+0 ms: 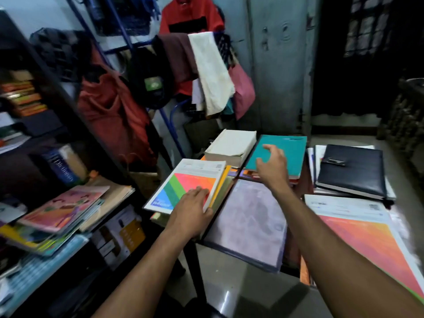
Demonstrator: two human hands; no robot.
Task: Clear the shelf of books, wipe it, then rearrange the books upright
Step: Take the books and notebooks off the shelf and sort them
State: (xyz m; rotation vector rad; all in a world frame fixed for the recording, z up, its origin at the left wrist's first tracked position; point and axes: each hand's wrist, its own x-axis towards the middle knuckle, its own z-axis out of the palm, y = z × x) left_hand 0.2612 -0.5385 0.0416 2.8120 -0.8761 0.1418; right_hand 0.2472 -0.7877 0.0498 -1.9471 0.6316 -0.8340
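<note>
With more books being left lying flat on the shelf [107, 204] to its left, the striped book [188, 187], long axis running away from the person, is being pressed by the flat left hand [191, 211], while the nearer teal book [283, 154] beyond is being reached by the open-fingered right hand [273, 165].

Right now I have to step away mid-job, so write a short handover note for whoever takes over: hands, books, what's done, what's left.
Left hand: flat on the striped book atop a pile.
Right hand: open, at the teal book, not gripping.
Off the shelf, lying flat: white book, black folder, purple folder, large orange book.
Shelf, left: more books still lie in it, including a pink-topped stack.
Done: part of the clearing.
Left: finish clearing, wipe, stand books upright.
</note>
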